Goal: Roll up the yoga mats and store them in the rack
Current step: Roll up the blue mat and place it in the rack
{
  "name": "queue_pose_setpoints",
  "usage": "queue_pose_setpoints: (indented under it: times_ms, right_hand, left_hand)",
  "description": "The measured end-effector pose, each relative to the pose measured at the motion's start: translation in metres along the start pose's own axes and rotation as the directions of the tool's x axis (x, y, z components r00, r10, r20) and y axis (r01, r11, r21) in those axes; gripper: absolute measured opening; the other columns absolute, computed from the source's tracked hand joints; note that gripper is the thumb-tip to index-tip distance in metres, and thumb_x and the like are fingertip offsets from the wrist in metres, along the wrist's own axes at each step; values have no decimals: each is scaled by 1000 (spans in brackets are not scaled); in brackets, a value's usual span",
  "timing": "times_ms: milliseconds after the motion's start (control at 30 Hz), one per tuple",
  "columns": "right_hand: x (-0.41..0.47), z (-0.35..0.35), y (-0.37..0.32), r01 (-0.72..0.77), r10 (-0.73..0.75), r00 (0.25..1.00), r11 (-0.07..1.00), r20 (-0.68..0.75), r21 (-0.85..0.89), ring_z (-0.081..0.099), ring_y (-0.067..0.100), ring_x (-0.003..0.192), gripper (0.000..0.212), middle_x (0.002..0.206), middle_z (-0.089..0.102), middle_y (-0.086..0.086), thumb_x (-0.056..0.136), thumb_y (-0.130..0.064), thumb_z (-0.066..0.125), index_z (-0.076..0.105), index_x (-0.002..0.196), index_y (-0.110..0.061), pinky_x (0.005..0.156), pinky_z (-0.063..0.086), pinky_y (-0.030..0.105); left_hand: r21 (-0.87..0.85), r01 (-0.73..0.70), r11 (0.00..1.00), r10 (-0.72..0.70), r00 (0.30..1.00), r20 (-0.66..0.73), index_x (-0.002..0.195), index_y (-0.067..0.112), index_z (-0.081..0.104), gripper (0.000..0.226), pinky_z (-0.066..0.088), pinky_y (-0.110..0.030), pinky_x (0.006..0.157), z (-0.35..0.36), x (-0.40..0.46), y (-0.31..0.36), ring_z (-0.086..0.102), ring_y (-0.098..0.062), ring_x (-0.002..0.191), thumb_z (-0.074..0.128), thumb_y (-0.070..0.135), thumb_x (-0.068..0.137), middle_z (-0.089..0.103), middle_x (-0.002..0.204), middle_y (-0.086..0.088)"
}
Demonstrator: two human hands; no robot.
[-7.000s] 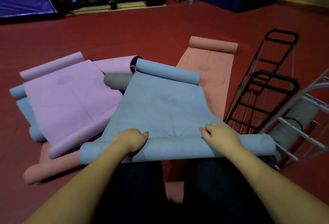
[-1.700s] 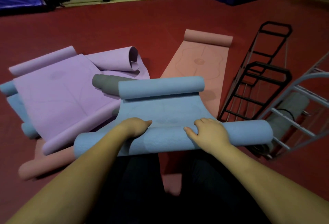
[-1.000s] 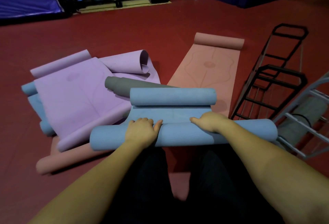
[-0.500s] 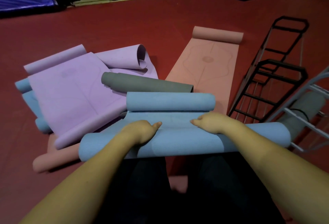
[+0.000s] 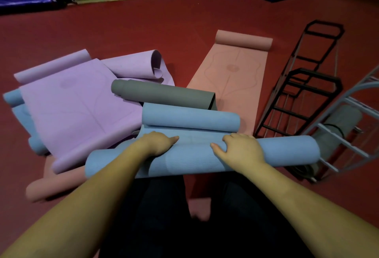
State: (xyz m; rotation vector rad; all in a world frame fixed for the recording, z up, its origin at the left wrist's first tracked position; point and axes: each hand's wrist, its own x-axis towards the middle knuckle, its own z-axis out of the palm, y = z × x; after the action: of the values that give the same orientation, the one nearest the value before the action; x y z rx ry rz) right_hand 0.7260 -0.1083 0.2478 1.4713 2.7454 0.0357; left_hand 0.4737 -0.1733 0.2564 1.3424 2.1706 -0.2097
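Observation:
A blue yoga mat (image 5: 287, 151) lies across my lap, mostly wound into a thick roll. Its far end (image 5: 190, 120) curls into a smaller roll just beyond, with a short flat strip between the two. My left hand (image 5: 158, 144) grips the top of the thick roll left of centre, fingers curled over its far side. My right hand (image 5: 240, 149) grips it right of centre, thumb pointing left. A black wire rack (image 5: 303, 81) lies on the floor at the right. Beside it, a pale metal rack (image 5: 348, 124) holds a rolled grey mat (image 5: 336, 126).
A rolled grey mat (image 5: 164, 93) lies just behind the blue one. Purple mats (image 5: 71, 104) are spread and piled at the left over other blue mats. A pink mat (image 5: 235, 69) stretches away ahead, and another pink roll (image 5: 51, 186) lies at the near left. The floor is red.
Both hands have rolled the blue mat further. The flat strip has shrunk and the far curled end has come close to the thick roll. The grey mat behind is now uncovered.

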Motion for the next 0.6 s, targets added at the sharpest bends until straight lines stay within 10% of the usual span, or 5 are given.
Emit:
queue_pose_setpoints:
  times_ms: [133, 233, 600]
  right_hand:
    - [12, 0, -2, 2, -3, 999, 1000, 41, 19, 61, 25, 96, 61, 99, 67, 2, 93, -68, 29, 65, 95, -19, 70, 33, 34]
    - [23, -1, -1, -40, 32, 993, 997, 111, 62, 62, 26, 100, 62, 104, 69, 3, 93, -68, 28, 67, 95, -20, 71, 40, 34]
    - [59, -22, -1, -108, 35, 894, 984, 447, 139, 51, 29, 125, 74, 142, 54, 10, 94, -69, 24, 61, 130, -16, 97, 40, 36]
  left_hand:
    - [11, -94, 996, 90, 915, -392, 79, 15, 61, 54, 42, -36, 74, 7, -11, -3, 63, -32, 95, 26, 48, 104, 70, 100, -12]
    - [83, -83, 993, 116, 796, -594, 73, 14, 63, 56, 42, -38, 67, 23, -21, -5, 64, -36, 83, 28, 46, 102, 69, 85, -11]
    - [194, 2, 981, 95, 868, -487, 96, 17, 69, 66, 41, -41, 88, 27, -23, 0, 61, -30, 102, 18, 57, 100, 70, 104, -7]
